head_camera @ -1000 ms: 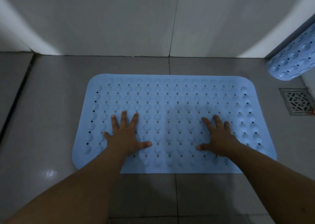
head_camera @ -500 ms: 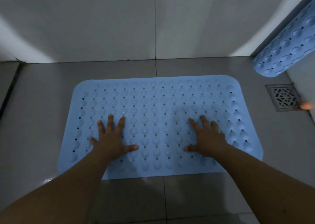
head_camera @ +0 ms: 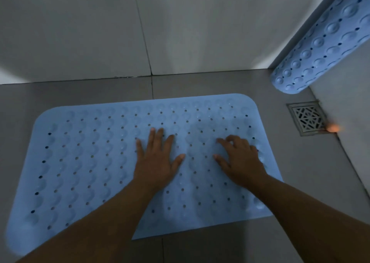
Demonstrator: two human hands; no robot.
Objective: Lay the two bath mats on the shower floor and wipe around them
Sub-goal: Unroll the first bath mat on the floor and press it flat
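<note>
A light blue bath mat (head_camera: 90, 162) with bumps and small holes lies flat on the grey tiled shower floor. My left hand (head_camera: 157, 162) presses palm-down near the mat's middle, fingers spread. On the mat's right part rests my right hand (head_camera: 240, 160), fingers slightly curled against the surface. A second blue mat (head_camera: 328, 42), rolled up, leans against the wall in the far right corner, apart from both hands.
A square metal floor drain (head_camera: 306, 118) sits right of the flat mat, with a small orange glow (head_camera: 333, 127) at its right edge. White tiled walls (head_camera: 80, 32) close off the back and right. Bare grey floor (head_camera: 220, 246) lies in front of the mat.
Both hands have slid rightwards across the flat mat; my left hand moved from the left half to the middle. The view has shifted right and closer, showing more of the rolled mat.
</note>
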